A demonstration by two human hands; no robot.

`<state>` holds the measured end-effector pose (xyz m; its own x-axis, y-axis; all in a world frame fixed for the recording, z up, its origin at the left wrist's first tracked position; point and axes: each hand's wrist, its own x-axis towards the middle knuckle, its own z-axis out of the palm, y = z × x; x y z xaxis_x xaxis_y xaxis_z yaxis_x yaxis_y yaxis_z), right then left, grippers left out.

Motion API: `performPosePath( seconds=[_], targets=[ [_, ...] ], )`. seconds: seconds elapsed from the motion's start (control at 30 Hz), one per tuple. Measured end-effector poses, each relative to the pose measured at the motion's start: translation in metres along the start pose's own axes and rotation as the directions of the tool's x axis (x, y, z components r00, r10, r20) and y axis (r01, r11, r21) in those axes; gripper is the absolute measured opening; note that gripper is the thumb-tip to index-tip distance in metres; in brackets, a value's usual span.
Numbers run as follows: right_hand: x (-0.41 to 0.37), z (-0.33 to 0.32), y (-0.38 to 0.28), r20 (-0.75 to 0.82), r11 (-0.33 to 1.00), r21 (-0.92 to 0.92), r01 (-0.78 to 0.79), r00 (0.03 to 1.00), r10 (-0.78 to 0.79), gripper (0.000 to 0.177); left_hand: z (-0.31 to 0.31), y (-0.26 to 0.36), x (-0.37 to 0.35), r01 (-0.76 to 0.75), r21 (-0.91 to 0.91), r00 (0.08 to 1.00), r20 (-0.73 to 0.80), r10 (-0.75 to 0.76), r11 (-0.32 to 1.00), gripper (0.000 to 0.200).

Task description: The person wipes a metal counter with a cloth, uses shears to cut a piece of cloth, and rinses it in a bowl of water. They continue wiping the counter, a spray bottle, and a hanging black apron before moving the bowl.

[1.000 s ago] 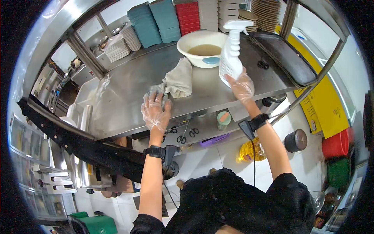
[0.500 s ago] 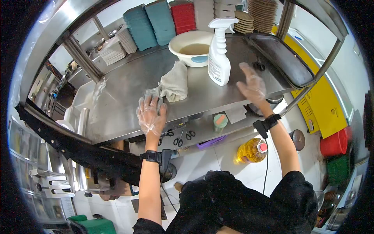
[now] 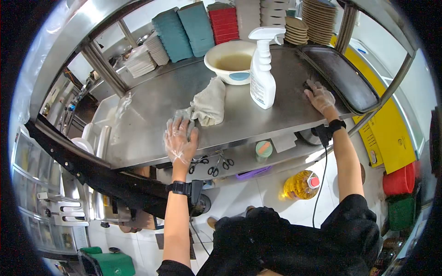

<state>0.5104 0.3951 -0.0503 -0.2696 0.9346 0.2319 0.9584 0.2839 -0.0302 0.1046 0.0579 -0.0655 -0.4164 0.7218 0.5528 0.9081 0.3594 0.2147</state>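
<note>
My left hand (image 3: 178,138), in a clear plastic glove, lies flat with its fingers spread on a small grey pad (image 3: 182,113) on the steel table (image 3: 142,119). A crumpled beige cloth (image 3: 209,101) lies just beyond the pad, touching it. My right hand (image 3: 321,97), also gloved, rests with its fingers apart on the table's right end, beside a small dark object (image 3: 309,84) and the edge of a dark tray (image 3: 343,76). A white spray bottle (image 3: 262,83) stands upright between my hands, with neither hand on it.
A cream bowl (image 3: 230,62) of brownish liquid stands behind the bottle. Stacks of teal, red and white plates (image 3: 198,25) line the back. On the lower shelf lie scissors (image 3: 216,165) and a small can (image 3: 264,149). An oil bottle (image 3: 301,184) stands on the floor.
My right hand let go of the spray bottle, left it standing and moved right to the table's end by the dark tray. My left hand has stayed on the pad.
</note>
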Motion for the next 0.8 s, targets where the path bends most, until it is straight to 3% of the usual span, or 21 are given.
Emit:
performPosePath(
  seconds=[0.07,0.13,0.17,0.33,0.37,0.57,0.6,0.67,0.73,0.77,0.8],
  targets=[
    [-0.011,-0.005,-0.002,0.033,0.982,-0.049,0.183,0.983,-0.182,0.059,0.001,0.001,0.0,-0.009,0.007,1.0,0.004,0.009,1.0,0.045],
    [-0.045,-0.027,-0.018,-0.014,0.959,-0.128,0.252,0.967,-0.256,0.059,0.0,0.002,0.0,0.014,0.007,1.0,0.01,-0.014,1.0,0.046],
    [-0.06,-0.035,-0.024,0.045,0.971,-0.061,0.231,0.972,-0.229,0.058,-0.003,0.003,0.0,0.022,0.018,0.999,0.037,-0.023,1.0,0.047],
    [-0.124,-0.039,-0.037,-0.154,0.908,-0.086,0.41,0.895,-0.418,0.063,0.001,0.001,0.001,0.034,0.001,0.999,0.029,-0.034,0.999,0.046],
    [-0.129,-0.035,-0.037,-0.235,0.86,-0.197,0.471,0.829,-0.508,0.057,0.002,0.001,0.0,0.039,0.001,0.999,0.027,-0.039,0.999,0.046],
    [-0.138,0.001,-0.017,-0.375,0.829,-0.114,0.547,0.749,-0.546,0.043,-0.007,0.001,0.005,0.026,0.02,0.996,0.087,-0.027,0.999,0.044],
    [-0.145,-0.006,-0.02,-0.346,0.871,0.063,0.486,0.83,-0.438,0.04,-0.007,-0.007,0.007,0.025,-0.045,0.993,0.119,-0.019,0.999,0.044],
    [-0.143,-0.014,-0.01,-0.372,0.788,-0.212,0.578,0.698,-0.612,0.036,-0.017,-0.015,0.008,0.024,-0.118,0.988,0.153,-0.006,0.993,0.041],
    [-0.151,-0.018,-0.012,-0.436,0.78,-0.264,0.567,0.652,-0.621,0.033,-0.022,-0.032,0.007,0.04,-0.097,0.989,0.147,-0.025,0.995,0.039],
    [-0.157,-0.016,-0.011,-0.453,0.871,-0.145,0.47,0.751,-0.481,0.029,-0.025,-0.044,0.006,0.045,-0.079,0.989,0.143,-0.033,0.996,0.036],
    [-0.161,-0.015,-0.012,-0.446,0.935,-0.022,0.355,0.833,-0.327,0.025,-0.02,-0.064,0.002,-0.007,-0.083,0.999,0.043,0.01,0.997,0.031]
  ],
)
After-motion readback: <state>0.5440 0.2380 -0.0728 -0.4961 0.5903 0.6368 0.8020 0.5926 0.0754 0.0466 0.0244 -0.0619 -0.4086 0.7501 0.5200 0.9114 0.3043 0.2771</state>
